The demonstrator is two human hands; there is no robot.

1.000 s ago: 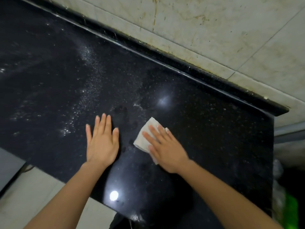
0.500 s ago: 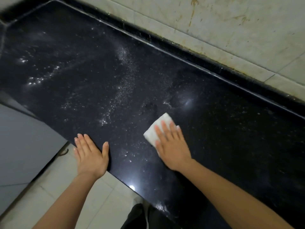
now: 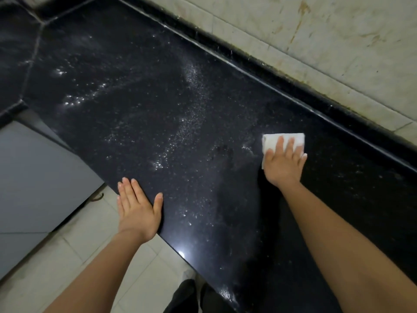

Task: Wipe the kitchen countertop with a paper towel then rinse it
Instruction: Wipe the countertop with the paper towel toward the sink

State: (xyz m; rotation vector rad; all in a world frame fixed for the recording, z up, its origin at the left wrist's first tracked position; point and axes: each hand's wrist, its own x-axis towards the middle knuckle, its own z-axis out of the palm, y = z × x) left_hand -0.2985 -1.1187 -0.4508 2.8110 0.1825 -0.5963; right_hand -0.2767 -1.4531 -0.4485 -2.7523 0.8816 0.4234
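A black speckled countertop [image 3: 158,105] runs diagonally across the view, with wet streaks and droplets glinting over its middle and left. A folded white paper towel [image 3: 273,140] lies flat on it toward the back right. My right hand [image 3: 284,161] presses down on the towel with straight, spread fingers. My left hand [image 3: 137,208] rests flat at the counter's front edge, its thumb on the black surface and its fingers straight.
A raised black lip [image 3: 259,64] borders the counter's back, below a stained pale tiled wall [image 3: 327,41]. A grey cabinet face [image 3: 33,177] stands at the left. Pale floor tiles [image 3: 79,245] lie below the counter's front edge.
My right hand has slid the towel away from me toward the back lip. My left hand has come back from the counter surface to its front edge. The view has swung left.
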